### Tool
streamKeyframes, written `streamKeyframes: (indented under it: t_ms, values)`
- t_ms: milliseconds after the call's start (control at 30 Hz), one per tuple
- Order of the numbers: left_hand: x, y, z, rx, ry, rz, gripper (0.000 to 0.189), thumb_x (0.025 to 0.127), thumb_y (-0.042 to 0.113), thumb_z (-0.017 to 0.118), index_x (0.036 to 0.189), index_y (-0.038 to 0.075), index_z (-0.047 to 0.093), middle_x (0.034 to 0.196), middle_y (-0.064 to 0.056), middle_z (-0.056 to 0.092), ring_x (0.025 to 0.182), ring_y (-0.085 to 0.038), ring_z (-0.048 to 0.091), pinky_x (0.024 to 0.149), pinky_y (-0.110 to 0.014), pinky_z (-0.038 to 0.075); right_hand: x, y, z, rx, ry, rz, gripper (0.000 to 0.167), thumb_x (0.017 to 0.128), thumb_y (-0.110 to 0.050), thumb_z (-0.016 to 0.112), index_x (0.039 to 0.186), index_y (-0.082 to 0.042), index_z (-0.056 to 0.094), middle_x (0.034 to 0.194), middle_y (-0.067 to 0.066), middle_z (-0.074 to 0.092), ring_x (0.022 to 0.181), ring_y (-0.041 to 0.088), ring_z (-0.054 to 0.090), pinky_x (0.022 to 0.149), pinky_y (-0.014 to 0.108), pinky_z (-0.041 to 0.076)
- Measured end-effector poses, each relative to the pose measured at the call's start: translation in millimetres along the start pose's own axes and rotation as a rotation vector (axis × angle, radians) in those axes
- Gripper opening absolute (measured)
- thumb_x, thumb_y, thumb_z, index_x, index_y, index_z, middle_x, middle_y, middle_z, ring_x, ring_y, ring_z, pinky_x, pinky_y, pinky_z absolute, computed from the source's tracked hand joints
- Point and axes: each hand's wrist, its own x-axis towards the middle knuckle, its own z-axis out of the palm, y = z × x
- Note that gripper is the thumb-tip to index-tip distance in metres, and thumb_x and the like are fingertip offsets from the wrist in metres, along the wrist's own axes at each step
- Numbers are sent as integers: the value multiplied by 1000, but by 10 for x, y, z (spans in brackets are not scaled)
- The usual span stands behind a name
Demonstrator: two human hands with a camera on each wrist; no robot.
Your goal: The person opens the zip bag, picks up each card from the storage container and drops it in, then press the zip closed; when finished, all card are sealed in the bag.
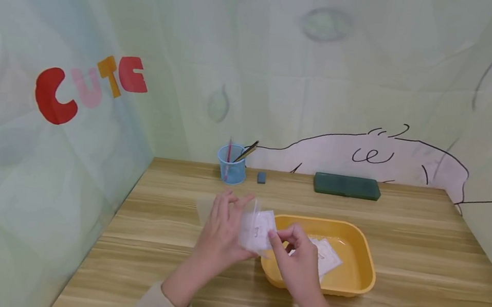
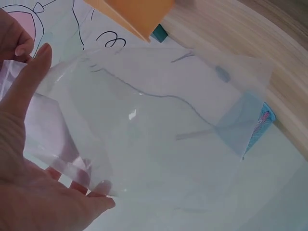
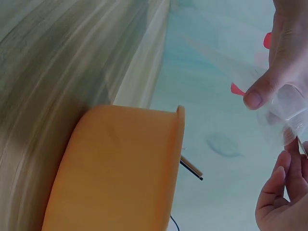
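Note:
My left hand (image 1: 218,235) holds a clear plastic bag (image 2: 159,125) above the table, its thumb and fingers spread around the mouth. A flat, white, square packet (image 1: 265,228) with small dark print lies at the bag's mouth, its left part seen through the film. With thumb and fingertips my right hand (image 1: 301,264) pinches the packet's right edge. Behind and below the right hand, a yellow plastic tray (image 1: 358,272) holds more white square packets (image 1: 329,258), partly covered by that hand. In the right wrist view the packet is mostly out of sight.
Toward the back of the wooden table (image 1: 159,246) stand a blue mesh cup (image 1: 231,171) with pencils, a small blue block (image 1: 261,178) and a dark green case (image 1: 347,186). Printed cloth walls (image 1: 284,75) enclose the table at the back and sides.

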Motion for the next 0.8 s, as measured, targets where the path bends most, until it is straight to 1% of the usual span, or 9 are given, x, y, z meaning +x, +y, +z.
streamKeyframes:
  t_ms: [133,233,300,400,533,600,700,800]
  values:
    - [-18,3,-5,11,-3,11,115,43,42,96,137,4,42,115,-16,42,127,-41,34,108,-45,27,1,174,57,21,-48,59,10,87,-13,72,84,-12,62,76,-6,65,65,13,56,56,26,44]
    - [-33,6,-6,19,-8,18,114,44,42,96,137,4,42,115,-16,42,126,-41,35,108,-44,27,-7,209,65,-5,-69,52,10,87,-20,72,84,-17,63,74,-8,63,65,12,56,53,25,42]
    - [-44,9,-5,24,-20,17,114,45,41,96,138,5,41,115,-16,42,126,-40,35,109,-45,27,-12,230,67,-47,-67,17,10,86,-24,74,83,-20,64,70,-9,59,61,11,52,49,24,39]
    - [-56,11,4,24,-42,13,114,44,39,96,139,7,40,117,-16,41,128,-40,34,109,-46,25,-15,244,65,-145,-50,-70,10,82,-28,76,81,-25,67,69,-14,55,57,8,44,46,22,36]
    - [-66,-4,17,13,-71,13,116,44,39,96,140,8,39,119,-17,41,129,-41,33,109,-48,25,-5,258,8,-268,-33,-196,9,83,-31,76,81,-25,70,78,-19,54,56,4,40,47,21,35]
    - [-67,-28,18,10,-86,10,117,44,40,96,140,8,38,119,-17,41,128,-41,34,108,-47,27,19,267,-72,-321,-28,-217,10,85,-32,74,80,-24,70,82,-19,54,56,4,40,47,21,36]
    - [-65,-86,4,7,-115,-12,118,42,40,96,140,9,39,118,-16,41,120,-37,39,102,-44,36,94,339,-262,-406,-27,-185,13,87,-33,71,80,-22,70,85,-15,57,55,5,41,46,22,36]
    - [-68,-160,-18,-2,-156,-58,121,38,38,97,141,9,39,116,-15,41,111,-31,41,95,-41,41,165,493,-504,-518,-77,-86,13,87,-31,71,85,-18,72,87,-7,60,57,8,44,48,24,38]
